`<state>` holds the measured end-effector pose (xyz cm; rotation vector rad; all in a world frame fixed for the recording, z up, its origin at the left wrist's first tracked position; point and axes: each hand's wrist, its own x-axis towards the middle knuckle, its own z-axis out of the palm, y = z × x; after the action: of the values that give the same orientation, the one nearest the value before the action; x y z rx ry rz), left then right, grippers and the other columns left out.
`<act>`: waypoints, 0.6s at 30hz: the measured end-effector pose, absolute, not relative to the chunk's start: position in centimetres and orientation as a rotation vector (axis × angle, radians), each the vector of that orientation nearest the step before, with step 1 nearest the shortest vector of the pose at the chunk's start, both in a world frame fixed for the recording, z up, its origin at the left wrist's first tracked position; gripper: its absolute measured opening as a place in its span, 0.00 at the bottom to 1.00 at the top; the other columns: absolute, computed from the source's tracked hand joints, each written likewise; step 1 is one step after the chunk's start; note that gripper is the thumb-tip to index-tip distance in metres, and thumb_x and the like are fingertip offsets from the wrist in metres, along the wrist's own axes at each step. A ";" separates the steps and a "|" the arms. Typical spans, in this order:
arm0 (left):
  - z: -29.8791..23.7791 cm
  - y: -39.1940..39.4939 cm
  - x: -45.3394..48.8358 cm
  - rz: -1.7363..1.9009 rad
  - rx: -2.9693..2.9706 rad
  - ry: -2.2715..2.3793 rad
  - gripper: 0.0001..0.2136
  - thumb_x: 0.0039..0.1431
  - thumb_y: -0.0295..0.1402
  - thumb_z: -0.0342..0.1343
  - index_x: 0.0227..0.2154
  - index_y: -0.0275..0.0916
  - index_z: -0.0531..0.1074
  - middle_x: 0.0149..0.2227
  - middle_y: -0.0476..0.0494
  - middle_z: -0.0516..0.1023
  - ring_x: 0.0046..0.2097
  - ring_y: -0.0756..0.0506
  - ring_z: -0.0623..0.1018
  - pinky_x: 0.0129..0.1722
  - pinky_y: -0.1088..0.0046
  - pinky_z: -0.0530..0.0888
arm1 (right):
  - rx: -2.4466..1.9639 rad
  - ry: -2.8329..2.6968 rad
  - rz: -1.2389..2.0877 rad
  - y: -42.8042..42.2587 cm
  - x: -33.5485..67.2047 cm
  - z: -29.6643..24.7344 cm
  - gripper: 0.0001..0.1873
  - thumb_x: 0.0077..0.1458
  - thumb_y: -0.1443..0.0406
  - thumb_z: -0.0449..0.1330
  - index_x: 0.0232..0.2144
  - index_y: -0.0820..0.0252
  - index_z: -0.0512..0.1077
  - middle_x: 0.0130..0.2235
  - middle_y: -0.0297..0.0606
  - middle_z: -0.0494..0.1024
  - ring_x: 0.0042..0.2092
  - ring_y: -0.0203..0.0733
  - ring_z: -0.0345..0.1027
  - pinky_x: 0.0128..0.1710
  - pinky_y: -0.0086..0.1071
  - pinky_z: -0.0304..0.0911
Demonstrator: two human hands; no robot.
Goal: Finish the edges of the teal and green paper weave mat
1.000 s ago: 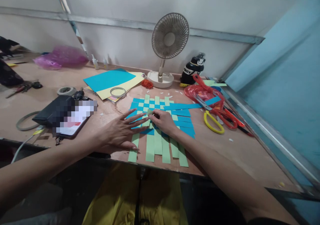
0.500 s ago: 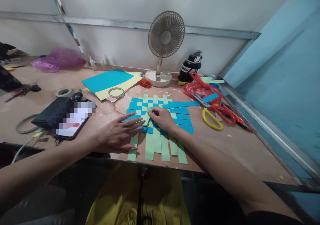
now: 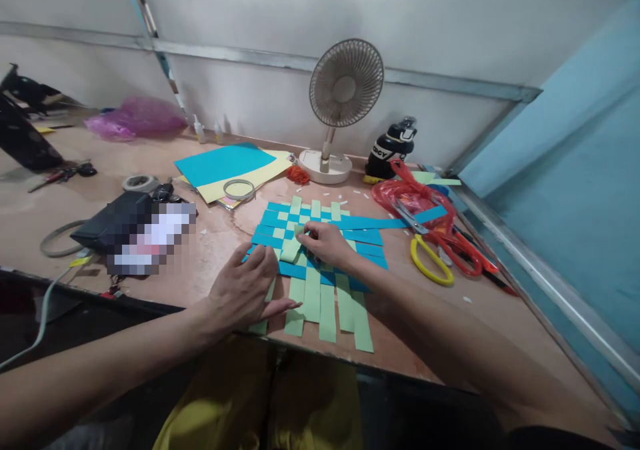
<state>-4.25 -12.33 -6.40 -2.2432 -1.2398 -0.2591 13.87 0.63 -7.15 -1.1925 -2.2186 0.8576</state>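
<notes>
Clock positions are from the weave (image 3: 280, 227), a paper mat of green and blue strips in the middle of the tabletop (image 3: 65, 203).

Far left at 9 o'clock: a blurred pouch (image 3: 117, 227) and a tape roll (image 3: 140, 183). A pink bag (image 3: 145, 118) sits at 10. At 11, a blue sheet (image 3: 225, 163) lies on a yellow sheet (image 3: 263, 178).

The left hand (image 3: 240, 290) is at 7 o'clock, open and holding nothing, fingers bent down onto the weave's lower left edge, thumb out over the strips. The right hand (image 3: 320, 245) is just right of center, pinching a green strip (image 3: 291, 250) inside the weave.

A fan (image 3: 346, 83) stands at 12, a bottle (image 3: 393, 150) at 1. Scissors (image 3: 429, 262) lie at 3, beside a red bag (image 3: 407, 197).

Progress: the upper part is interlaced, blue over and under green. Lower green tails (image 3: 320, 310) at 6 o'clock have no blue across them yet. Blue ends stick out unevenly at 3.
</notes>
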 end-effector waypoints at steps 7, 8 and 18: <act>-6.1 -12.8 -1.7 -0.186 -2.251 -1.304 0.35 0.62 0.58 0.37 0.29 0.31 0.78 0.27 0.32 0.75 0.28 0.40 0.71 0.28 0.62 0.62 | -1.094 -2.263 0.944 1.2 14.2 -7.3 0.11 0.57 0.63 0.56 0.23 0.58 0.66 0.17 0.28 0.69 0.19 0.33 0.64 0.24 0.27 0.56; -6.3 -12.9 -1.5 -0.162 -2.252 -1.322 0.37 0.61 0.59 0.36 0.30 0.30 0.78 0.27 0.32 0.75 0.27 0.40 0.71 0.27 0.62 0.61 | -1.082 -2.263 0.964 1.3 14.2 -7.3 0.11 0.57 0.62 0.56 0.23 0.58 0.66 0.17 0.28 0.69 0.19 0.33 0.64 0.24 0.27 0.56; -6.6 -13.4 0.6 -0.037 -2.226 -1.450 0.45 0.55 0.66 0.29 0.28 0.27 0.79 0.23 0.30 0.74 0.23 0.42 0.69 0.26 0.64 0.58 | -1.056 -2.275 0.963 1.3 14.7 -7.2 0.10 0.56 0.64 0.56 0.23 0.59 0.65 0.19 0.28 0.69 0.20 0.32 0.65 0.24 0.25 0.55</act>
<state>0.62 -13.40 -6.57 -2.2262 -1.4500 -0.0366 14.72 1.27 -7.25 -1.0562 -2.2746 0.9629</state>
